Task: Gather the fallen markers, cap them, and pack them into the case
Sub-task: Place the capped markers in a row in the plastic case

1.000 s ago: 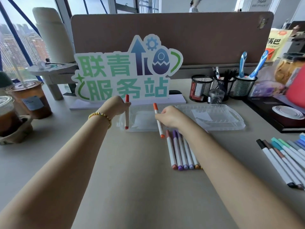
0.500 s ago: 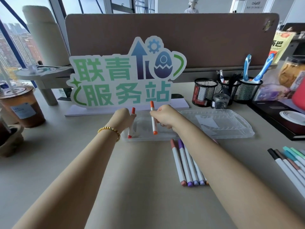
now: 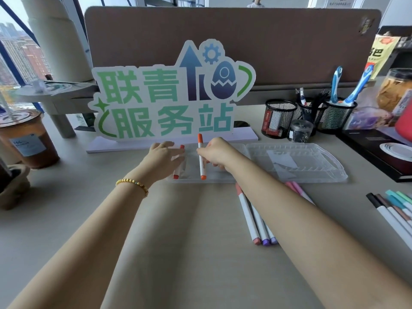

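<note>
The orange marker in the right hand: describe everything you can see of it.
The orange marker is a slim pen with a white barrel and an orange cap at each end, plastic by the look of it. The right hand pinches it at mid-barrel. It stands steeply, far end raised before the sign, near end low over the left half of the clear plastic case. Whether that tip touches the case cannot be told. The red marker lies beside it, apart.

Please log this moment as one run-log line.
left hand: releasing red marker into case | right hand: holding orange marker
</note>
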The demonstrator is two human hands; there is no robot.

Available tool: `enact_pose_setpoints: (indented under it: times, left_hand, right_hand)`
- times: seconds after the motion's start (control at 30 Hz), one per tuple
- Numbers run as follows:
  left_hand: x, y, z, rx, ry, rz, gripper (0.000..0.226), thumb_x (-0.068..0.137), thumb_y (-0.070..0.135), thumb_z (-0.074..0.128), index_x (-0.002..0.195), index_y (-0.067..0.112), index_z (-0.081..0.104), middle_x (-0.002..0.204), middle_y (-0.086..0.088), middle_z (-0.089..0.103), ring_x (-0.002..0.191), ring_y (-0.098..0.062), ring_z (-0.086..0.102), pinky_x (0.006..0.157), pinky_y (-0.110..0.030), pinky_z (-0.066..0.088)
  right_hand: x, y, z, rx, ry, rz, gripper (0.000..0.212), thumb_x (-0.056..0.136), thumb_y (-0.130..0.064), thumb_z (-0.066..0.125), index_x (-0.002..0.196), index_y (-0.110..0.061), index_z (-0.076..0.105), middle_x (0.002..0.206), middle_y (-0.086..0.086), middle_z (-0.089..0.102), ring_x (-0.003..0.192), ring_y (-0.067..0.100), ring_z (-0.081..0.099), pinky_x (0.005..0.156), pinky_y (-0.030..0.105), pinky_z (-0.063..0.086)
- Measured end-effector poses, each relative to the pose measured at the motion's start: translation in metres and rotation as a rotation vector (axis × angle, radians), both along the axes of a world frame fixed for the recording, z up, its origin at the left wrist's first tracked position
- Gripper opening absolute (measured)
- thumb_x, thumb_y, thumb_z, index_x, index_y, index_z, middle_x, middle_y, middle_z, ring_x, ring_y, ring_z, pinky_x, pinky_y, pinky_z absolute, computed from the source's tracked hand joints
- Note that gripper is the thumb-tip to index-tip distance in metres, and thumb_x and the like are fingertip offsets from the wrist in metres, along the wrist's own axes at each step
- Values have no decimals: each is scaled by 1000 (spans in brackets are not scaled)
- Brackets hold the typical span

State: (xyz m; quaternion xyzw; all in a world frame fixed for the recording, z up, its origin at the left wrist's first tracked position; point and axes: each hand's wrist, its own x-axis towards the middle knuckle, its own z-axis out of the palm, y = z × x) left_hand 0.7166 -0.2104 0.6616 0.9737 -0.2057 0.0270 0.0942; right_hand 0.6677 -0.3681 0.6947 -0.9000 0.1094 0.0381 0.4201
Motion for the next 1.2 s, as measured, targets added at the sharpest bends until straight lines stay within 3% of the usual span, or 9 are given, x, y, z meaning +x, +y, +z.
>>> enact_pose_setpoints:
  times: [0.1, 0.2, 0.4, 0.53, 0.7, 0.8, 0.97, 1.2]
  left_hand:
    - [0, 8, -2, -109, 120, -59, 38, 100, 31, 34, 137, 30, 43, 153, -7, 26, 142, -29, 17, 115, -37, 13]
    - [3, 11, -12, -30, 96, -88, 40, 101, 30, 29, 140, 30, 37, 154, -2, 23, 145, -23, 8, 118, -35, 6]
    - [2, 11, -20, 36, 58, -51, 44, 100, 38, 21, 144, 38, 26, 157, 1, 13, 145, -21, -6, 117, -47, 11]
    - [-9, 10, -12, -53, 23, 3, 38, 100, 38, 30, 136, 43, 41, 158, 4, 1, 144, -22, -10, 117, -44, 8]
    - [-11, 10, -5, -122, 99, 25, 37, 98, 40, 33, 134, 41, 44, 158, 0, 0, 144, -22, -11, 118, -40, 5]
    - [-16, 5, 0, -143, 131, -9, 40, 101, 31, 31, 139, 28, 41, 157, -5, 9, 145, -22, -4, 114, -30, -4]
    - [-29, 0, 6, -114, 99, -29, 41, 103, 19, 24, 143, 18, 35, 155, -9, 19, 145, -17, 0, 108, -20, -5]
    - [-24, 7, 1, -97, 143, -20, 42, 102, 24, 25, 144, 25, 33, 157, -8, 11, 145, -23, 0, 112, -24, -1]
  right_hand:
    - [6, 6, 2, 4, 8, 0, 15, 92, -22, 48, 91, -9, 54, 67, 3, 48, 51, 14, 37, 47, 22, 29]
    - [12, 10, 2, -18, 13, -9, 13, 92, -22, 49, 92, -9, 53, 67, 3, 51, 52, 14, 41, 48, 22, 33]
    - [27, 19, -7, -70, 51, -35, 9, 90, -19, 51, 87, -10, 51, 76, 8, 56, 60, 20, 46, 56, 27, 36]
    - [36, 30, -12, -36, 115, -35, 9, 88, -14, 51, 82, -7, 50, 69, 10, 52, 53, 21, 41, 51, 27, 33]
    - [43, 33, -9, 11, 188, -48, 15, 89, -9, 49, 74, -8, 46, 60, 7, 42, 45, 14, 32, 48, 23, 25]
    - [44, 32, -4, 65, 218, -61, 22, 90, -6, 44, 68, -9, 42, 59, 5, 36, 47, 12, 30, 49, 21, 23]
    - [42, 34, -6, 67, 224, -70, 23, 90, -7, 42, 67, -9, 44, 57, 5, 43, 45, 12, 33, 46, 20, 25]
    - [34, 34, -7, -30, 193, 23, 30, 95, -20, 47, 66, -11, 45, 57, 4, 48, 44, 14, 32, 45, 21, 25]
